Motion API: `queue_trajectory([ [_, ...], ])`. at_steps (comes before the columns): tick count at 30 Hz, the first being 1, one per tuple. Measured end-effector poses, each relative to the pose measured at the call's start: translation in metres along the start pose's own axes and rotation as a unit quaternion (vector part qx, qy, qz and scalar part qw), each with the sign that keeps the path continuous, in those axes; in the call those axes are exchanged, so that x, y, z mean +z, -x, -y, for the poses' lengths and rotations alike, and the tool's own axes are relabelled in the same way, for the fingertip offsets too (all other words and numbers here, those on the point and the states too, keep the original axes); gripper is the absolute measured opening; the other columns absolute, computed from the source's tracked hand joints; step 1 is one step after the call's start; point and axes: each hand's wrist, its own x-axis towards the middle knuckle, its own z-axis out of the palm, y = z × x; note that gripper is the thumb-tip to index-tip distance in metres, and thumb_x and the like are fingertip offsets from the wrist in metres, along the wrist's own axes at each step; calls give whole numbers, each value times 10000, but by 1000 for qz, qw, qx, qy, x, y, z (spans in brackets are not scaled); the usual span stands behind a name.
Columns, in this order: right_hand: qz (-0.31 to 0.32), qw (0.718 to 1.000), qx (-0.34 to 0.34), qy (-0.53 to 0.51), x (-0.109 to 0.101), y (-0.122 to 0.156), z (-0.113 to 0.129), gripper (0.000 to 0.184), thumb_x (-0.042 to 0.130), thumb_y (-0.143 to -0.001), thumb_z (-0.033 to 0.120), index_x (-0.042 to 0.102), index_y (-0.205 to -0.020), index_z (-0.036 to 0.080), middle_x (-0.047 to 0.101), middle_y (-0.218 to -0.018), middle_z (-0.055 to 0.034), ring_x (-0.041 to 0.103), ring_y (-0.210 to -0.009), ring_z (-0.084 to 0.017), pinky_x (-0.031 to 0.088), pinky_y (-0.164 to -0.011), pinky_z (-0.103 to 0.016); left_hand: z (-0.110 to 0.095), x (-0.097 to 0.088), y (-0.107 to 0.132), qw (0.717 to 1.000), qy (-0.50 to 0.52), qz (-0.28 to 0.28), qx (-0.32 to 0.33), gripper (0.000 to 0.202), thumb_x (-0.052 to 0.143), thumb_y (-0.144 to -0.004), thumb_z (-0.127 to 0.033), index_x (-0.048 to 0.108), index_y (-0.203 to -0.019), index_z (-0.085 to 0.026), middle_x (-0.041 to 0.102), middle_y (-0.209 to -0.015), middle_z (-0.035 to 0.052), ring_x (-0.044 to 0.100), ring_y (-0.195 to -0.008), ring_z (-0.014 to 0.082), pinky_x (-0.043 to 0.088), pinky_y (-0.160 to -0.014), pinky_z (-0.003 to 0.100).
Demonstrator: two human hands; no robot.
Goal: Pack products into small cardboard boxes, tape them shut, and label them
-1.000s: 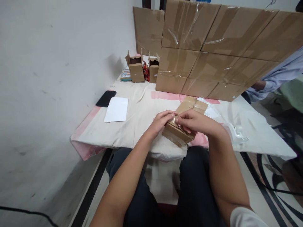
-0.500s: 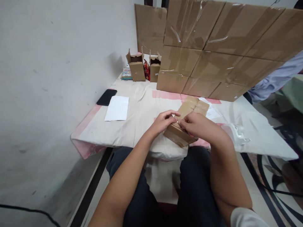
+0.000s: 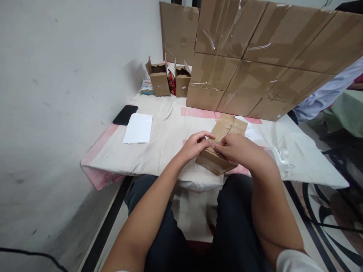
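Observation:
A small brown cardboard box [image 3: 214, 163] lies closed near the table's front edge, turned at an angle to it. A rough line runs along the seam of its top. My left hand [image 3: 196, 145] holds the box at its left upper edge, with bent fingers and thumb on the top. Close beside it, my right hand [image 3: 234, 146] has its thumb and fingers pinched together at the seam. Whatever is in that pinch is too small to make out. The right hand covers part of the box's right side.
Large taped cartons [image 3: 235, 75] stand stacked behind the box. Two open small boxes [image 3: 160, 85] are at the back left, a red packet [image 3: 171, 82] between them. A black phone [image 3: 125, 115] and white paper [image 3: 138, 129] lie left; a clear plastic object [image 3: 280, 158] lies right.
The view has shifted slightly. Both hands stay at the same place on the box, and the right fingers have moved only a little along the seam.

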Motion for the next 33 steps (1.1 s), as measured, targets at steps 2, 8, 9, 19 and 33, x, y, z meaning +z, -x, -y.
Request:
queue_trajectory([
  [2,-1,1000,-5,-8,-3,0,-1,472,510,-949,479,550,-572,198,647,-585,-89,560,-547,-174,329,-535,-309,-1,0,0,1000,-3,1,1,246,600,-796,-256,703,-1008,-184,492,-700,-33,468,-711,140,335,-707,278],
  [8,-2,995,-32,-93,-8,6,-7,313,647,-878,457,632,-709,193,680,-612,-60,602,-577,-174,360,-526,-276,-3,2,0,999,-20,-24,0,240,612,-783,-281,706,-980,-183,446,-688,-43,438,-699,135,325,-699,276],
  [9,11,993,-37,-114,-8,7,-8,313,627,-895,451,632,-723,189,678,-600,-58,601,-566,-168,369,-524,-271,-2,2,0,999,-23,-27,-1,242,613,-782,-283,706,-982,-184,450,-692,-42,441,-703,136,326,-703,277],
  [19,-58,865,-82,-492,5,13,-52,382,722,-854,382,600,-1155,180,508,-468,72,385,-395,-89,279,-411,-208,2,3,0,998,-34,-47,5,215,608,-794,-288,702,-963,-194,449,-707,-36,430,-704,133,323,-687,273],
  [33,-9,960,-30,-280,19,32,-80,498,583,-934,604,615,-675,179,654,-628,-37,557,-545,-126,411,-503,-236,3,4,2,996,-63,-67,15,195,600,-804,-275,703,-956,-211,446,-708,-28,426,-700,147,314,-675,281],
])
